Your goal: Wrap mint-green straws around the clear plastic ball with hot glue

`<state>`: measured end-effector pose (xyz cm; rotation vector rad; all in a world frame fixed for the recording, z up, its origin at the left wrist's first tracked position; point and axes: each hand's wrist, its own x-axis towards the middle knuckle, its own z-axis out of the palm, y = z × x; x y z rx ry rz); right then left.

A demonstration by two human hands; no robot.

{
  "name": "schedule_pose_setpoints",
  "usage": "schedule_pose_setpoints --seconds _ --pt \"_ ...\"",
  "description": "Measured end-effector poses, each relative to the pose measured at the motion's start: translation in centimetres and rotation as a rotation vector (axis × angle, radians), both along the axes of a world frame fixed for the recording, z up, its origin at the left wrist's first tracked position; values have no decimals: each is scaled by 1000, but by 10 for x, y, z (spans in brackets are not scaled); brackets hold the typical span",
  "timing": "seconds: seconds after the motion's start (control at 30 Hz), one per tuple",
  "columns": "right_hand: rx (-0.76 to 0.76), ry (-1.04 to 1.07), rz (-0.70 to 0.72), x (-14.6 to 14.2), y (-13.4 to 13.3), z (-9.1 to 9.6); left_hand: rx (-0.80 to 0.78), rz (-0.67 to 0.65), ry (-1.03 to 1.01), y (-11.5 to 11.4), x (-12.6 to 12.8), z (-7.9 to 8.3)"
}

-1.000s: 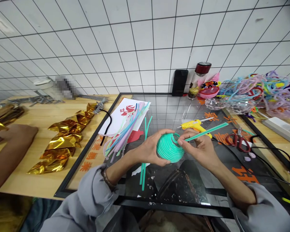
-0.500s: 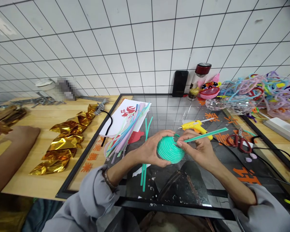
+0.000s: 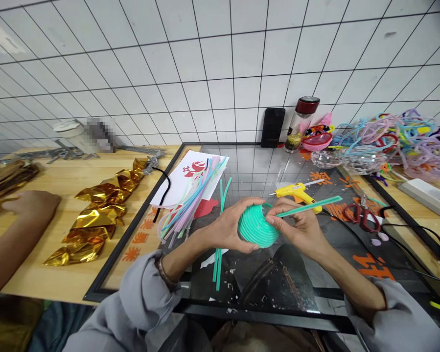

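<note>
My left hand (image 3: 232, 226) is wrapped round a ball (image 3: 258, 229) covered in rows of green pipe cleaner, with an uncovered opening at its top. Between the thumb and fingers of my right hand (image 3: 295, 222) is pinched a green pipe cleaner strip (image 3: 311, 206); its near end meets the ball near the opening, and its free end points right. Loose green pipe cleaners (image 3: 218, 269) lie on the glass to the left of the ball. Behind my right hand rests a yellow glue gun (image 3: 295, 191) with a glue stick in its back.
Red-handled scissors (image 3: 362, 217) and black cables lie right. Pastel pipe cleaners (image 3: 190, 200) cover white paper (image 3: 179, 171). At the back stand a phone (image 3: 273, 128) and a glass bottle (image 3: 298, 127). Gold foil (image 3: 95, 215) lies left, near another person's arm (image 3: 17, 239).
My right hand has shifted slightly left with the strip along the ball's top edge. My left hand stays almost still. The other person's hand at left has moved a little.
</note>
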<state>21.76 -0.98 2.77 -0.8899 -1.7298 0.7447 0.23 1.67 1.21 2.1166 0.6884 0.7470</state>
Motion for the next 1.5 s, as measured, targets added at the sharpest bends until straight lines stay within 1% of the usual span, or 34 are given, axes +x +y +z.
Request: schedule_pose_setpoints --seconds 0.1,0.33,0.6,0.87,1.13,1.23,1.33,1.5 --pt "4 19 9 -1 0 0 12 -8 -21 1 0 -1" --pt "-16 52 6 -2 0 -3 9 6 15 0 1 1" --pt "17 46 17 -2 0 -3 53 -23 -49 3 2 -3" --pt "-8 47 13 -2 0 -2 43 -31 -58 3 2 -3" --pt "-21 82 18 -3 0 -5 81 -60 -109 4 2 -8" --pt "-31 80 20 -2 0 -5 57 -33 -90 2 1 -6" --pt "-55 81 20 -3 -1 -4 15 -4 -10 0 1 -1" --pt "-33 87 29 -3 0 -5 31 -13 9 1 1 1"
